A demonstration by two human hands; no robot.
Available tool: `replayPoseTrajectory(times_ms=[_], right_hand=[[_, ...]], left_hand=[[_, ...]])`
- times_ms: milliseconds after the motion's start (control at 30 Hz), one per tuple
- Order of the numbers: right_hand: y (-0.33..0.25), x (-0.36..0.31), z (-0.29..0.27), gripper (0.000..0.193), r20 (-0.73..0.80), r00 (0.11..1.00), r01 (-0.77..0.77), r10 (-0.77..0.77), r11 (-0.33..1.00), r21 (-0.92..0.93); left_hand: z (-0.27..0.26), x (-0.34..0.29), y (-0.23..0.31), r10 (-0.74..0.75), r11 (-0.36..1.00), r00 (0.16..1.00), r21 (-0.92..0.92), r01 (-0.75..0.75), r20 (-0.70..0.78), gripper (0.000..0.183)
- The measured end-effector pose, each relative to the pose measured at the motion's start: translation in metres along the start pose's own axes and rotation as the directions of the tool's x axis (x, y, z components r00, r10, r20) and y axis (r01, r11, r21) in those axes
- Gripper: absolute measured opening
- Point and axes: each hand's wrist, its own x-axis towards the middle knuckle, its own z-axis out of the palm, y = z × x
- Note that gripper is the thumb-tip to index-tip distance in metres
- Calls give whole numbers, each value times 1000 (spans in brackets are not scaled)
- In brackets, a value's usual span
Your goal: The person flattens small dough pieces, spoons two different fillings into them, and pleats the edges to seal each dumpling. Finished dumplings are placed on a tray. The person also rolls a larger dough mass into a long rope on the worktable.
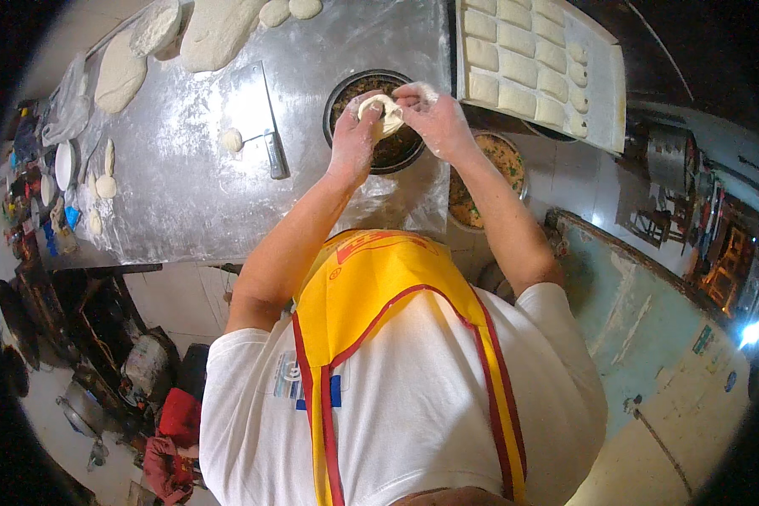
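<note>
Over a dark round pan of brown filling (397, 158), a piece of white dough (390, 125) is cupped in my left hand (354, 139). Its edge curls up around an opening at the top. My right hand (437, 122), dusted with flour, has its fingers bent in at the dough's right edge and pinches it. Whether filling lies inside the dough I cannot make out. To the left on the metal table (194, 202) are a long knife (276, 156) with a dark handle and a small dough ball (231, 140).
A tray (613, 93) of pale dough pieces in rows stands at the far right. Below it is a basin of orange-brown filling (502, 160), partly behind my right forearm. Large dough slabs (215, 34) lie at the far left, with small dough bits (106, 186) near the left edge.
</note>
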Motion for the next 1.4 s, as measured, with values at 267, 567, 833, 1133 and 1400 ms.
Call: replayPoseTrajectory(times_ms=[267,567,833,1133,1400], right_hand=[[0,1,-5,18,54,910,405,-411,855,-324],[-5,1,-5,15,90,916,384,-390,789,-479],[-14,0,-16,15,51,999,-11,11,1000,-13],[-18,-4,-12,15,150,863,490,-482,727,-482],[-12,-3,-5,18,140,889,437,-435,718,-542]], left_hand=[[-7,5,-2,81,941,976,308,-143,204,33],[-2,8,-2,77,964,983,240,-117,167,30],[6,8,8,-66,939,968,-313,142,243,42],[11,8,14,-149,974,978,-151,171,148,65],[18,11,6,-262,816,959,-504,282,112,70]])
